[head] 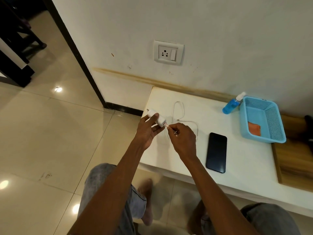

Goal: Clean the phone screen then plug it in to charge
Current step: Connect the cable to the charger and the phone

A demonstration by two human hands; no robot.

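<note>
A black phone (216, 152) lies screen-up on the white table (245, 155), near its front edge. My left hand (147, 131) holds a white charger adapter (158, 118) above the table's left end, its pins pointing up and left. My right hand (183, 139) pinches the plug end of the white cable (177, 112) right at the adapter's port. The cable's slack loops on the table behind my hands. A white wall socket (167, 52) with a switch sits on the wall above.
A blue mesh basket (271, 119) holding an orange cloth (254, 128) stands at the table's right. A blue spray bottle (232, 104) lies beside it by the wall. A wooden surface (294, 160) adjoins the table on the right. Tiled floor spreads to the left.
</note>
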